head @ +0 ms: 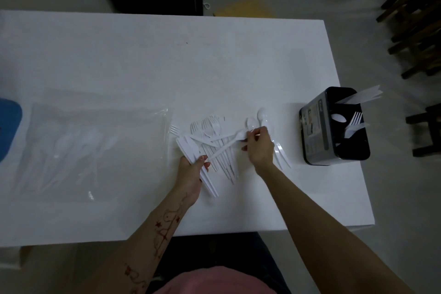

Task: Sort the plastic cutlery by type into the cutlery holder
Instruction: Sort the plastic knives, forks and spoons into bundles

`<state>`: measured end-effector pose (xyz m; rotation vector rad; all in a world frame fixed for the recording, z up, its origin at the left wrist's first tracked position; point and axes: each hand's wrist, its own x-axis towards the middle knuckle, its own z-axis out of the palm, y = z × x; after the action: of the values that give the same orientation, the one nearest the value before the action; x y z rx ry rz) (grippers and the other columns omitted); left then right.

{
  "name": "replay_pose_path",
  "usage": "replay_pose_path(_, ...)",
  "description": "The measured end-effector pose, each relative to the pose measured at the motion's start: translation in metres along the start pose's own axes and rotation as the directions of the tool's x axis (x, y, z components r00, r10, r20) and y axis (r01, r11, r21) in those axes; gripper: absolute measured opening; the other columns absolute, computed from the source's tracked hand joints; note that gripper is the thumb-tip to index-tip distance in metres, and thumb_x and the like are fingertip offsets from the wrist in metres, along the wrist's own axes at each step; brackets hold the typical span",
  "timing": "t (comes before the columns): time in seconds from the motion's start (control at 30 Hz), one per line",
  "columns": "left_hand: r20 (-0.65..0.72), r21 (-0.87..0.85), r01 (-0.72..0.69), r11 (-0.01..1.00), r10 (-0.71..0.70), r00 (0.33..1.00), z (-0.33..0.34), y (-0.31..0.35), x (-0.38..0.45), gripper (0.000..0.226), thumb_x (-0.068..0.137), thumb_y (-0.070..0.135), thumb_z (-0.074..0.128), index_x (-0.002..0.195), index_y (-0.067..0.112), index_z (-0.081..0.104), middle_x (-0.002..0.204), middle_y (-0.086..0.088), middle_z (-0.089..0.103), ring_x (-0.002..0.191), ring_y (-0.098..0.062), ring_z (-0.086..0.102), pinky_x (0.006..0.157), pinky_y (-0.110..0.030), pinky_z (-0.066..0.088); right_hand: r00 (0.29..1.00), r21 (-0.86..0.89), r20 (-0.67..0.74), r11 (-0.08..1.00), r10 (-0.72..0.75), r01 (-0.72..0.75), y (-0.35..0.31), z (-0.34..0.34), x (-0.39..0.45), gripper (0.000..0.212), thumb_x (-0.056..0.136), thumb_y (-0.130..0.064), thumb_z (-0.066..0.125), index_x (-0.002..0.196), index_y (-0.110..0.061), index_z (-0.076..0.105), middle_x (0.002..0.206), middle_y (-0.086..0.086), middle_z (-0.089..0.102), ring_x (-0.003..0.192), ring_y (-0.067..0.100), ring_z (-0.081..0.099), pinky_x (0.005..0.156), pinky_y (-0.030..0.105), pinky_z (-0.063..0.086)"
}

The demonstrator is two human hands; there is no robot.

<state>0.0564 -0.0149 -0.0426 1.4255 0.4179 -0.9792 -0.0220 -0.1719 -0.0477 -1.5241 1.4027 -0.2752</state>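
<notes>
White plastic pile: a loose heap of forks [210,126] and other cutlery lay on the white table [143,59], between the two hands, tines pointing away from the person.
Left hand: the left hand [191,174] gripped a bundle of white knives [191,150], fingers curled round the handles, blades fanned up and to the left.
Right hand: the right hand [259,148] pinched the bowl end of one white spoon [226,144] whose handle slanted down-left across the pile.
Loose spoons: two more spoons [261,114] lay just beyond the right hand, and further handles showed under and beside that wrist.
Cutlery holder: the black cutlery holder [317,126] stood near the table's right edge, well apart from the pile; knives leaned out of its far compartment, a spoon and forks stood in the middle one.
Bag: a clear plastic bag [95,145] holding more spoons lay flat at the left.
Blue object: cut off at the left edge [9,129], kind unclear.
</notes>
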Motion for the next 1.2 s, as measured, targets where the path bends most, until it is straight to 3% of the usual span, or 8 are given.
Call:
replay_pose_path(0.23, 0.021, 0.023, 0.023, 0.999, -0.024, 1.0, 0.007, -0.007, 0.0, 0.012, 0.091, 0.002, 0.057, 0.102, 0.007, 0.055, 0.085, -0.005, 0.06, 0.073, -0.016, 0.057, 0.073, -0.029, 0.047, 0.982, -0.333, -0.038, 0.929, -0.187, 0.164, 0.007, -0.028, 0.02, 0.015, 0.102, -0.019, 0.046, 0.107, -0.007, 0.053, 0.102, 0.015, 0.063, 0.083, 0.032, 0.065, 0.077, 0.045, 0.053)
replay_pose_path(0.33, 0.037, 0.022, 0.033, 0.999, -0.033, 0.999, 0.009, -0.009, 0.0, 0.016, 0.091, 0.002, 0.058, 0.106, 0.004, 0.053, 0.083, -0.005, 0.059, 0.071, -0.015, 0.057, 0.071, -0.029, 0.047, 0.95, -0.459, -0.056, 0.853, -0.307, 0.249, 0.006, -0.025, 0.006, 0.023, 0.098, -0.021, 0.056, 0.117, -0.009, 0.053, 0.114, 0.012, 0.057, 0.09, 0.03, 0.063, 0.074, 0.037, 0.048)
replay_pose_path(0.5, 0.037, 0.009, 0.047, 0.999, -0.047, 0.998, 0.013, -0.007, 0.001, 0.013, 0.093, 0.003, 0.056, 0.105, 0.006, 0.053, 0.082, -0.004, 0.059, 0.071, -0.016, 0.056, 0.073, -0.03, 0.048, 0.964, -0.542, 0.197, 0.801, -0.176, 0.257, 0.022, -0.005, -0.024, 0.025, 0.09, -0.045, 0.063, 0.09, -0.02, 0.06, 0.083, -0.006, 0.062, 0.075, 0.015, 0.061, 0.072, 0.032, 0.051)
replay_pose_path(0.67, 0.037, -0.015, 0.048, 0.999, -0.047, 0.998, 0.016, -0.003, 0.0, 0.018, 0.094, 0.004, 0.053, 0.112, 0.005, 0.052, 0.088, -0.004, 0.061, 0.077, -0.017, 0.057, 0.076, -0.03, 0.048, 0.983, -0.345, 0.183, 0.936, 0.003, 0.061, 0.029, 0.002, -0.025, 0.021, 0.088, -0.034, 0.07, 0.092, -0.015, 0.064, 0.085, -0.002, 0.066, 0.078, 0.016, 0.064, 0.077, 0.034, 0.054)
replay_pose_path(0.83, 0.037, -0.033, 0.051, 0.998, -0.05, 0.998, 0.021, -0.001, -0.002, 0.008, 0.095, 0.006, 0.051, 0.094, 0.013, 0.053, 0.087, -0.003, 0.061, 0.075, -0.017, 0.057, 0.072, -0.03, 0.046, 0.988, -0.186, 0.137, 0.981, 0.072, -0.045, 0.029, -0.011, -0.021, 0.018, 0.094, -0.03, 0.064, 0.094, -0.013, 0.059, 0.086, 0.001, 0.071, 0.074, 0.019, 0.068, 0.076, 0.038, 0.058)
replay_pose_path(0.93, 0.055, -0.037, 0.047, 0.998, -0.045, 0.997, 0.023, 0.0, -0.003, 0.011, 0.094, 0.006, 0.053, 0.104, 0.009, 0.055, 0.088, -0.003, 0.061, 0.076, -0.016, 0.057, 0.071, -0.029, 0.045, 0.991, -0.084, 0.136, 0.996, 0.007, 0.005, 0.026, -0.021, -0.028, 0.015, 0.097, -0.026, 0.059, 0.098, -0.011, 0.057, 0.084, -0.002, 0.072, 0.067, 0.013, 0.064, 0.065, 0.027, 0.054)
replay_pose_path(1.07, 0.111, -0.084, 0.038, 0.996, -0.028, 0.993, 0.029, 0.007, -0.005, 0.011, 0.092, 0.009, 0.057, 0.097, 0.018, 0.06, 0.094, -0.003, 0.063, 0.086, -0.017, 0.059, 0.071, -0.027, 0.049, 0.948, 0.016, 0.274, 0.987, -0.16, 0.162, 0.027, -0.028, -0.038, 0.009, 0.095, -0.024, 0.062, 0.096, -0.016, 0.065, 0.085, -0.007, 0.073, 0.078, 0.005, 0.067, 0.074, 0.023, 0.054)
replay_pose_path(1.2, 0.141, -0.085, 0.013, 0.996, 0.0, 0.99, 0.032, 0.01, -0.001, 0.024, 0.091, 0.013, 0.059, 0.116, 0.01, 0.06, 0.112, -0.015, 0.065, 0.101, -0.028, 0.062, 0.086, -0.042, 0.053, 0.879, -0.053, 0.42, 0.961, -0.226, 0.272, 0.026, -0.024, -0.047, 0.008, 0.089, -0.028, 0.07, 0.088, -0.02, 0.07, 0.08, -0.006, 0.07, 0.069, 0.008, 0.063, 0.069, 0.026, 0.056)
